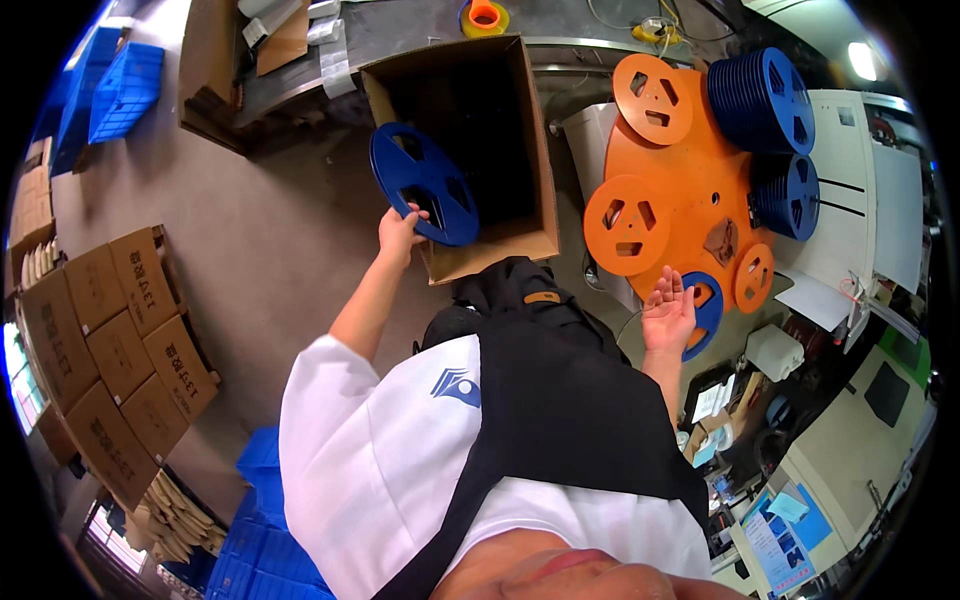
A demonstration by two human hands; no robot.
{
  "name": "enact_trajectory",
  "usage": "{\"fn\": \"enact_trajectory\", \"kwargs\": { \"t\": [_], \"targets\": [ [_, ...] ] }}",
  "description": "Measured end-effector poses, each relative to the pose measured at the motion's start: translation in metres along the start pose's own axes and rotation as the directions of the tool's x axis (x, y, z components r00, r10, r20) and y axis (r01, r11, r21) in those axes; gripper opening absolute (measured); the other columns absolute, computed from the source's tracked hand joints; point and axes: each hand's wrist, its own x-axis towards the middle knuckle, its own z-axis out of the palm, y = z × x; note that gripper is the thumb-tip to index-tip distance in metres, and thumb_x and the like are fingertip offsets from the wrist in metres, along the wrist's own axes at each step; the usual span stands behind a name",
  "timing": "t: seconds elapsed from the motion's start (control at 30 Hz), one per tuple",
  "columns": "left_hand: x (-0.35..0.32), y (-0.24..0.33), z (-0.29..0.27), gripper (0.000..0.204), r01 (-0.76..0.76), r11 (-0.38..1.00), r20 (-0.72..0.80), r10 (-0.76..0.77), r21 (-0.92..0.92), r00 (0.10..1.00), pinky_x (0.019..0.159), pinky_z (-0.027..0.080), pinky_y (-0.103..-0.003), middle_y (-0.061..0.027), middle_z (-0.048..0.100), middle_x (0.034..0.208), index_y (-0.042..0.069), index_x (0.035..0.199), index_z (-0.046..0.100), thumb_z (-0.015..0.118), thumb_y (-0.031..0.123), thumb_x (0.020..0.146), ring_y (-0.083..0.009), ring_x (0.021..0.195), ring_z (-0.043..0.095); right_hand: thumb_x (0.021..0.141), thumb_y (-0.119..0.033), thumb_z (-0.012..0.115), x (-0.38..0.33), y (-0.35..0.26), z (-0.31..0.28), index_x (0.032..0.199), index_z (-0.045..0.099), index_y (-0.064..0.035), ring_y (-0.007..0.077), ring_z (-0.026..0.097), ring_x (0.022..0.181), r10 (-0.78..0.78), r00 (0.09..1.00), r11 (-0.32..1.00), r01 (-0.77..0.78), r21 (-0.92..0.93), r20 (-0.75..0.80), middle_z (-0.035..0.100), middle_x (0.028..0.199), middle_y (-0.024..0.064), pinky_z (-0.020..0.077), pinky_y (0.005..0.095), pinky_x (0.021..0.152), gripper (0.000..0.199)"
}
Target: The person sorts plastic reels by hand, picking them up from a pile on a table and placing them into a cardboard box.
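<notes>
The left hand (pixel 398 232) clasps one slotted plastic reel (pixel 428 175); the empty right hand (pixel 668 318), fingers loosely open, hangs near one blue disc (pixel 715 320) and three orange plates (pixel 628 226).

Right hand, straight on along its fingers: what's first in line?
For the right hand, likely the large orange round board, near the flat orange reel with three cutouts; depth is unclear.

Even, moderately bright indoor light; lamp (pixel 862 61) at upper right glares white, window (pixel 22 385) at far left blown out. Deep shadow blackens inside of carton (pixel 545 180). Faint sheen on gray floor (pixel 270 230). Blue reel (pixel 432 175) near center reads sharp; stacked boxes (pixel 120 320) bow with fisheye curve, detail softening toward outer edges, corners lost to black.
</notes>
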Motion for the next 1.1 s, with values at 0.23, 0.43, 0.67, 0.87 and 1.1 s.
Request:
{"fn": "enact_trajectory", "kwargs": {
  "t": [0.23, 0.43, 0.67, 0.87, 1.1],
  "targets": [
    [0.093, 0.009, 0.065, 0.014, -0.057, 0.986, -0.099, 0.073, 0.156, 0.992, 0.056, 0.049, -0.028, -0.0049, 0.064, 0.092, 0.009, 0.1, 0.052, 0.053, 0.007, 0.087, -0.0146, 0.078, 0.061, 0.096, -0.031, 0.044, -0.019, 0.014, -0.003, 0.111, 0.054, -0.0028, 0.0213, 0.063, 0.093, -0.017, 0.985, 0.999, 0.008, -0.053, -0.174, 0.06, 0.116, 0.0123, 0.0541, 0.032, 0.074, 0.034],
    [0.133, 0.012, 0.098, 0.01, -0.113, 0.915, -0.102, 0.164, 0.387, 0.981, 0.048, 0.047, -0.03, -0.0082, 0.064, 0.079, 0.005, 0.089, 0.06, 0.061, 0.007, 0.08, -0.0174, 0.061, 0.061, 0.097, -0.031, 0.043, -0.029, 0.014, -0.012, 0.112, 0.054, -0.0025, 0.022, 0.063, 0.093, -0.038, 0.979, 0.999, 0.032, -0.031, -0.202, 0.06, 0.115, 0.0127, 0.0541, 0.0325, 0.074, 0.034],
    [0.135, 0.012, 0.105, 0.085, 0.304, 0.847, 0.041, -0.357, 0.436, 0.933, 0.1, 0.029, -0.057, -0.0185, 0.03, 0.144, 0.024, 0.147, 0.006, 0.064, 0.025, 0.085, -0.0385, 0.126, 0.036, 0.097, -0.031, 0.042, -0.022, 0.021, -0.013, 0.113, 0.053, -0.0016, 0.0235, 0.063, 0.094, 0.023, 0.983, 1.0, -0.024, -0.004, -0.183, 0.06, 0.115, 0.0139, 0.0536, 0.0335, 0.076, 0.035],
    [0.127, -0.061, 0.062, 0.085, 0.075, 0.768, 0.084, -0.166, 0.636, 0.983, 0.096, 0.04, -0.036, -0.0208, 0.046, 0.133, 0.007, 0.145, 0.019, 0.07, 0.023, 0.079, -0.0293, 0.119, 0.047, 0.097, -0.029, 0.044, 0.003, 0.016, -0.005, 0.112, 0.054, -0.0004, 0.0233, 0.063, 0.094, 0.061, 0.988, 0.994, -0.073, -0.079, -0.141, 0.06, 0.115, 0.0146, 0.0534, 0.0331, 0.075, 0.034],
    [0.135, -0.142, -0.037, 0.067, 0.032, 0.87, 0.23, -0.166, 0.492, 0.959, 0.089, 0.045, -0.031, -0.016, 0.056, 0.12, -0.003, 0.137, 0.034, 0.066, 0.023, 0.084, -0.0202, 0.106, 0.054, 0.095, -0.028, 0.046, 0.075, -0.016, -0.011, 0.107, 0.055, -0.0036, 0.0227, 0.063, 0.087, 0.169, 0.971, 0.954, -0.205, -0.217, -0.171, 0.063, 0.106, 0.0135, 0.0522, 0.0327, 0.072, 0.029]
  ]
}}
